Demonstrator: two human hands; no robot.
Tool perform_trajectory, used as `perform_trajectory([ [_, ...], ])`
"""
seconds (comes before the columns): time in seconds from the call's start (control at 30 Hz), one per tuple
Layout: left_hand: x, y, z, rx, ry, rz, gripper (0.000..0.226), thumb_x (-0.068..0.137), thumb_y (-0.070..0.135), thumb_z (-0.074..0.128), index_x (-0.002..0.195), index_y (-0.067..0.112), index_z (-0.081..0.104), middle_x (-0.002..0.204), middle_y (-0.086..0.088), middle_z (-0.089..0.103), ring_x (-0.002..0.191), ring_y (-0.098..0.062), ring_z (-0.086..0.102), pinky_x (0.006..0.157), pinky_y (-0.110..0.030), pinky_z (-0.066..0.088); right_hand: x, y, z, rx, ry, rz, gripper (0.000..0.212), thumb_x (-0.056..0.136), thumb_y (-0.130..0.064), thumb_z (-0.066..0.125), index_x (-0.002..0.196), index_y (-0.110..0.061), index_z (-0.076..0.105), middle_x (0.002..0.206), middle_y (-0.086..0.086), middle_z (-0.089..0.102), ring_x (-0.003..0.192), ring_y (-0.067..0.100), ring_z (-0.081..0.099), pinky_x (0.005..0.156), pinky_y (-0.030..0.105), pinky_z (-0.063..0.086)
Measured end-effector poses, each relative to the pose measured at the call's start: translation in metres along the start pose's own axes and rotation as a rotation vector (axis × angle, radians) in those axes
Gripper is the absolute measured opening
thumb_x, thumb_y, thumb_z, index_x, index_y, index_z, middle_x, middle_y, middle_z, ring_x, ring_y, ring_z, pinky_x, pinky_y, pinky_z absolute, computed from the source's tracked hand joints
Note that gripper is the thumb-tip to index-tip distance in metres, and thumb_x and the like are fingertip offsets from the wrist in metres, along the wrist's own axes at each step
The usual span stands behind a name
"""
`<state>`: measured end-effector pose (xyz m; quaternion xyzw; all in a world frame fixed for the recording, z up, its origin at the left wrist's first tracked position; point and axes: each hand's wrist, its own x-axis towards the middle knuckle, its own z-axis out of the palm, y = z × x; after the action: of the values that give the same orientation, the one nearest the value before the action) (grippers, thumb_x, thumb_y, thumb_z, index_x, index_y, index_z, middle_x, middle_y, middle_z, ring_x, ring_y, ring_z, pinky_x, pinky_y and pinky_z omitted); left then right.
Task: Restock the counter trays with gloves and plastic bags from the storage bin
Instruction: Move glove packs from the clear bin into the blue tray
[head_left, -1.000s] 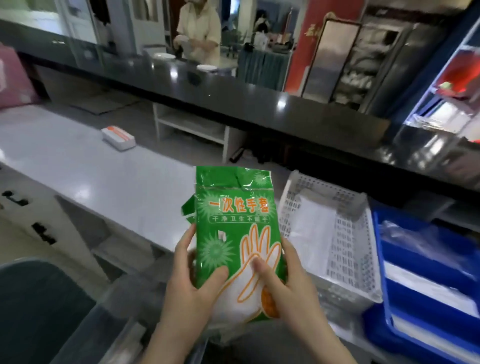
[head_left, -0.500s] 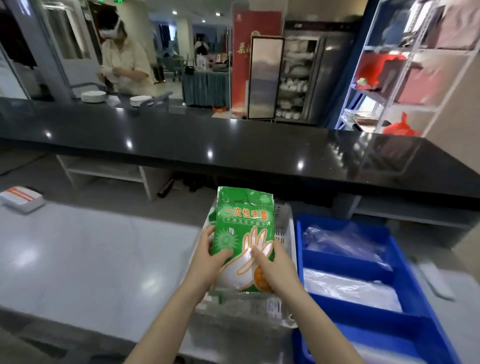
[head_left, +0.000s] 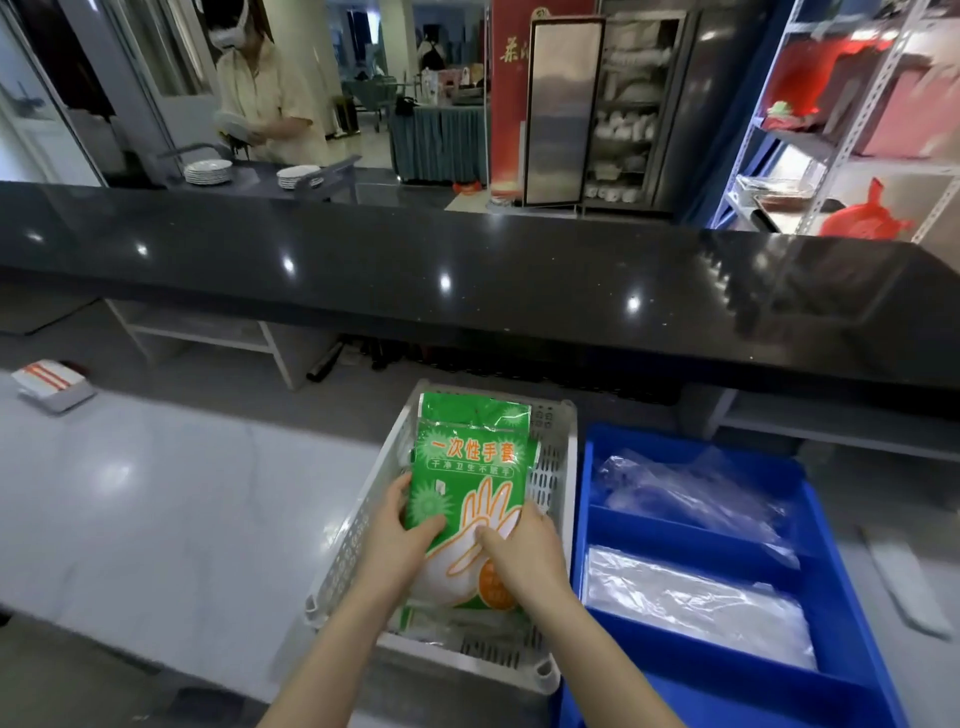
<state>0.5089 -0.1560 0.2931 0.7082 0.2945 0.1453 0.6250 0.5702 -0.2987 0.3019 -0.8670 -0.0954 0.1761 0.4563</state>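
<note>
The pale surface (head_left: 156, 493) carries two trays side by side near its right end: a white slotted tray (head_left: 558, 467) and, touching its right wall, a blue tray (head_left: 584, 519) split into compartments. Clear bags (head_left: 691, 493) lie in the blue tray's far compartment and a flatter stack in the one nearer the person. A dark counter (head_left: 467, 270) runs across behind everything.

The glove pack (head_left: 467, 467), green with an orange hand outline, is in or just over the white tray, held inside its walls; whether its underside already rests on what lies below cannot be told. Its long axis runs away from the person, along the tray's own length, with the printed top edge pointing toward the dark counter and the lower end toward the person. It looks tilted, far end a little raised.

The left hand (head_left: 400, 545) grips the pack's lower left edge, thumb on the front face. The right hand (head_left: 524, 551) grips the lower right corner, fingers pressed on the front. Both are closed on the pack and about equally near it, at the near end, so the pack stretches forward from them.

The coming move likely turns on that alignment: lowering the far end so the pack lies flat, lengthwise, then letting go.
</note>
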Motion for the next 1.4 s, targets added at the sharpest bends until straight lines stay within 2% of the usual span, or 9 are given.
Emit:
perform_trajectory([
  [0.27, -0.003, 0.026, -0.003, -0.04, 0.006, 0.132, 0.065, 0.08, 0.003, 0.072, 0.131, 0.032, 0.044, 0.124, -0.002, 0.061, 0.106, -0.014, 0.063, 0.083, -0.035, 0.057, -0.003, -0.009, -0.01, 0.239, 0.126, -0.079, 0.032, 0.081, -0.032, 0.07, 0.109, -0.031, 0.055, 0.11, -0.008, 0.058, 0.097, 0.004, 0.058, 0.079, 0.025, 0.052],
  [0.33, -0.004, 0.037, -0.002, -0.073, -0.007, 0.161, 0.067, 0.078, 0.005, 0.074, 0.128, 0.039, 0.044, 0.123, -0.002, 0.061, 0.106, -0.016, 0.063, 0.089, -0.042, 0.056, -0.003, -0.016, -0.019, 0.276, 0.153, -0.089, 0.035, 0.083, -0.036, 0.069, 0.114, -0.032, 0.054, 0.114, -0.008, 0.053, 0.102, 0.006, 0.057, 0.085, 0.029, 0.052],
  [0.43, -0.001, 0.049, 0.007, -0.142, -0.03, 0.183, 0.075, 0.075, 0.008, 0.078, 0.129, 0.046, 0.04, 0.122, 0.0, 0.059, 0.105, -0.019, 0.064, 0.085, -0.046, 0.057, -0.004, -0.023, -0.041, 0.31, 0.192, -0.079, 0.041, 0.083, -0.039, 0.07, 0.12, -0.034, 0.054, 0.116, -0.008, 0.047, 0.1, 0.008, 0.056, 0.089, 0.033, 0.053],
  [0.67, -0.003, 0.06, 0.054, -0.206, -0.226, 0.199, 0.071, 0.083, 0.011, 0.07, 0.125, 0.061, 0.041, 0.123, 0.007, 0.06, 0.098, -0.012, 0.068, 0.075, -0.041, 0.061, -0.01, -0.014, -0.105, 0.494, 0.101, 0.039, 0.041, 0.073, -0.016, 0.08, 0.11, -0.023, 0.063, 0.097, -0.002, 0.075, 0.082, 0.015, 0.073, 0.067, 0.032, 0.06],
  [0.83, -0.02, 0.066, 0.1, -0.253, -0.308, 0.213, 0.069, 0.082, 0.014, 0.073, 0.125, 0.057, 0.041, 0.123, 0.011, 0.059, 0.099, -0.008, 0.067, 0.08, -0.04, 0.06, -0.023, 0.01, -0.15, 0.456, 0.076, 0.025, 0.029, 0.08, -0.034, 0.074, 0.102, -0.047, 0.06, 0.098, -0.012, 0.074, 0.086, 0.013, 0.073, 0.072, 0.033, 0.06],
  [1.0, -0.038, 0.074, 0.155, -0.261, -0.409, 0.244, 0.071, 0.075, 0.009, 0.078, 0.119, 0.053, 0.043, 0.115, 0.014, 0.058, 0.095, -0.005, 0.068, 0.073, -0.029, 0.06, -0.034, 0.037, -0.212, 0.328, 0.142, -0.026, 0.048, 0.076, -0.024, 0.079, 0.101, -0.056, 0.053, 0.098, -0.017, 0.073, 0.085, 0.011, 0.073, 0.067, 0.028, 0.06],
  [1.13, -0.045, 0.076, 0.195, -0.187, -0.501, 0.286, 0.066, 0.077, 0.008, 0.076, 0.116, 0.051, 0.044, 0.119, 0.009, 0.056, 0.097, -0.007, 0.066, 0.075, -0.023, 0.056, -0.032, 0.055, -0.27, 0.168, 0.212, -0.075, 0.066, 0.068, -0.014, 0.084, 0.116, -0.046, 0.051, 0.096, -0.013, 0.074, 0.085, 0.01, 0.073, 0.072, 0.034, 0.06],
  [1.27, -0.045, 0.069, 0.223, 0.046, -0.378, 0.438, 0.055, 0.079, 0.02, 0.074, 0.118, 0.051, 0.049, 0.116, 0.012, 0.053, 0.101, 0.002, 0.056, 0.081, -0.015, 0.048, -0.017, 0.067, -0.324, -0.192, 0.241, -0.15, 0.072, 0.064, -0.023, 0.083, 0.12, -0.051, 0.047, 0.104, -0.021, 0.067, 0.093, -0.002, 0.065, 0.081, 0.026, 0.05],
  [1.4, -0.038, 0.063, 0.241, 0.178, -0.19, 0.571, 0.054, 0.08, 0.014, 0.07, 0.115, 0.051, 0.05, 0.109, 0.014, 0.05, 0.102, 0.001, 0.052, 0.083, -0.011, 0.044, 0.009, 0.071, -0.348, -0.447, 0.181, -0.199, 0.076, 0.067, -0.031, 0.079, 0.128, -0.051, 0.04, 0.116, -0.016, 0.065, 0.102, 0.011, 0.063, 0.084, 0.04, 0.054],
])
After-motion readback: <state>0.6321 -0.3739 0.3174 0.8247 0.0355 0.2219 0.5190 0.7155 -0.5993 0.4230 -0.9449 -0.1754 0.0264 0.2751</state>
